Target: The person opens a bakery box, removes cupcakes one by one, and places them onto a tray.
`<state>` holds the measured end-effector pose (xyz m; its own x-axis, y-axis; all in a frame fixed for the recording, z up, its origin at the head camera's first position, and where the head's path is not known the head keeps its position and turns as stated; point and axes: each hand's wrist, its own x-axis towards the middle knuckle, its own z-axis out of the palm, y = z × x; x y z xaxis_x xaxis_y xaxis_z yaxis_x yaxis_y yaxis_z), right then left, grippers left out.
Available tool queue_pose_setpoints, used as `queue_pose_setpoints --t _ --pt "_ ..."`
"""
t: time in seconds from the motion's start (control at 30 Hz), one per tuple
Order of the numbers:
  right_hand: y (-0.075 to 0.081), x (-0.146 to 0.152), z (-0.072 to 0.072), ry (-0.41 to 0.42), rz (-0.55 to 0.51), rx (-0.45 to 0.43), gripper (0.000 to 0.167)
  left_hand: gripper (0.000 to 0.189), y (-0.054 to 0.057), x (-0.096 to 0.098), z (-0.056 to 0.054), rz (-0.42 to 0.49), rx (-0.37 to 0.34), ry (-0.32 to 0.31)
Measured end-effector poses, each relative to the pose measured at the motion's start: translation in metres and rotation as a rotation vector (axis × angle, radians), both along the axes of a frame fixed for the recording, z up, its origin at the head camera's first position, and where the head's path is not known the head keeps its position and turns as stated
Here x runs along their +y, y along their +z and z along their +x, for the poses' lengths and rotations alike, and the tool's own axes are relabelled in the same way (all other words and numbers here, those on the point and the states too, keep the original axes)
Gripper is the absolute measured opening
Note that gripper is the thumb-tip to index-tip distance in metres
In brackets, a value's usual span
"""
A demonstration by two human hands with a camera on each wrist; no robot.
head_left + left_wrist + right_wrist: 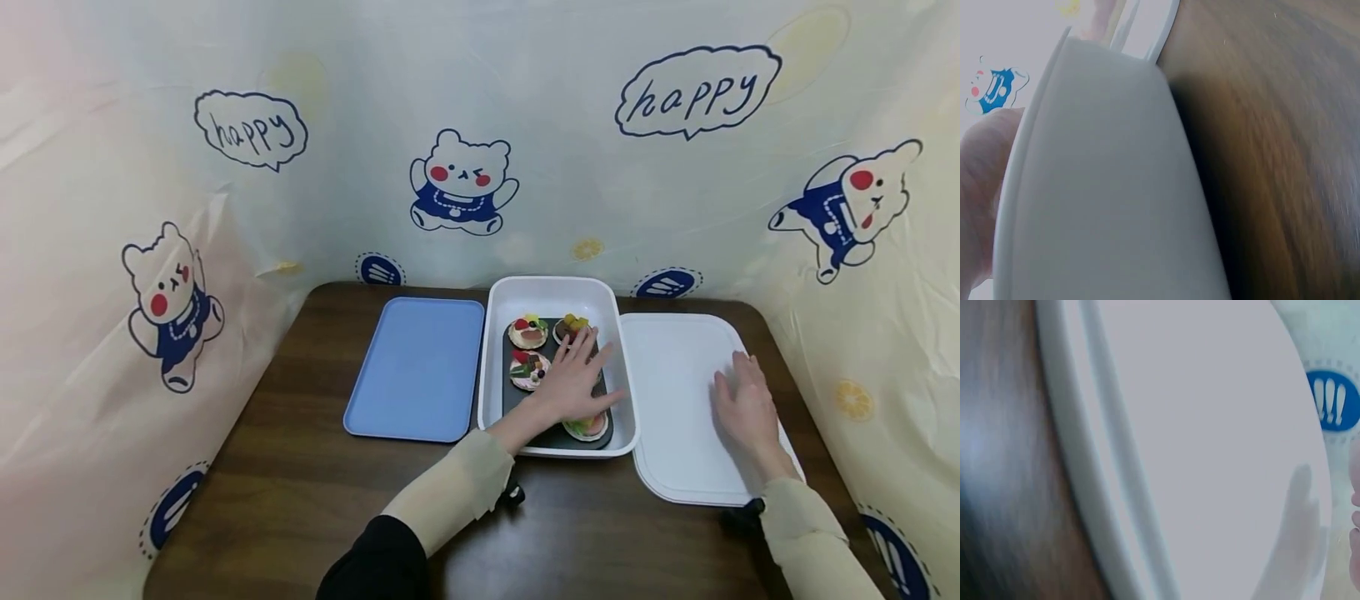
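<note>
My left hand (573, 385) is spread over the white bin (632, 417), its fingers straight. Under it lies a dark grey board (551, 437) bearing several round topped tarts: one with a red berry (528, 333), one with dark and yellow toppings (572, 325), one with red and green pieces (527, 375), and one with lettuce and pink slices (588, 427). My hand hides part of the board; whether it touches a tart I cannot tell. The right hand (750, 412) hovers over or rests on the right side of the white lid (675, 400), fingers extended.
A blue tray (416, 371) lies to the left of the bin on the dark wooden table (300, 483). Behind the table hangs a pale cloth (337, 192) printed with bears. In the left wrist view the bin's outer wall (1097, 169) fills the middle.
</note>
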<state>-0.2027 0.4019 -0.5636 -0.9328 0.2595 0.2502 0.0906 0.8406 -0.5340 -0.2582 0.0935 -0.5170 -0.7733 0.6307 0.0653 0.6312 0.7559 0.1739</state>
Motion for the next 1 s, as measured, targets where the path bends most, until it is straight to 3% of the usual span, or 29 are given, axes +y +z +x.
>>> queue_pose_setpoints --t 0.27,0.5,0.7,1.0 --pt "0.014 -0.033 -0.005 0.145 -0.003 0.032 0.065 0.083 0.006 -0.036 -0.009 0.060 -0.015 0.088" --pt "0.028 -0.062 -0.008 0.272 -0.031 0.001 0.073 0.084 0.003 -0.065 -0.021 0.027 -0.005 0.130" --pt "0.038 -0.086 -0.005 0.325 -0.002 -0.057 0.078 0.081 -0.003 -0.077 -0.029 0.061 -0.017 0.145" --pt "0.044 -0.114 0.007 0.387 0.054 -0.173 0.086 0.080 -0.011 -0.084 -0.047 0.083 -0.094 0.220"
